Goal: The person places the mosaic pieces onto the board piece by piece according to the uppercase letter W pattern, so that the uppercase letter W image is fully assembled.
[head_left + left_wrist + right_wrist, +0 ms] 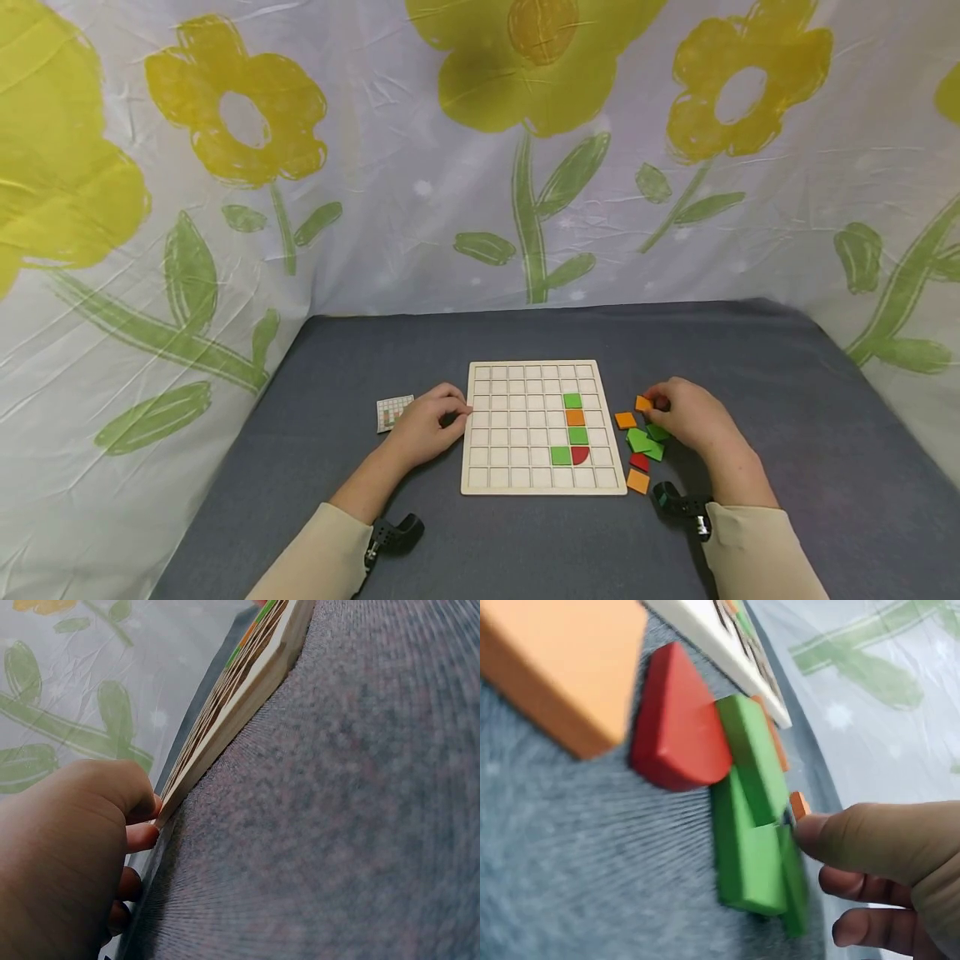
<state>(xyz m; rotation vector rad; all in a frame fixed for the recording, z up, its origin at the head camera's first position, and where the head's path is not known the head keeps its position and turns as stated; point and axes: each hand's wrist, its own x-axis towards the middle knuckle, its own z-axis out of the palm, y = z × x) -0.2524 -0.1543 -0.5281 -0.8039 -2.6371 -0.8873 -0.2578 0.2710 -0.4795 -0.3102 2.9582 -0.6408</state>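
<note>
A light wooden grid board [517, 482] lies flat on the cloth. Green and orange square tiles and a red rounded tile [580, 455] sit in its cells toward the right. My left hand [429, 425] pinches the board's left edge between thumb and index finger, as the left wrist view also shows. To the right of the board my right hand [693, 415] pinches an orange tile [643, 403] by its edge. Near that hand lie several loose green tiles [754, 761], a red tile [679, 724] and orange tiles [562, 667].
A small pattern card [386, 414] with a printed grid lies left of the board, partly behind my left hand. Dark grey cloth [525, 550] covers the table. Behind it hangs a white curtain [390, 233] with yellow flowers.
</note>
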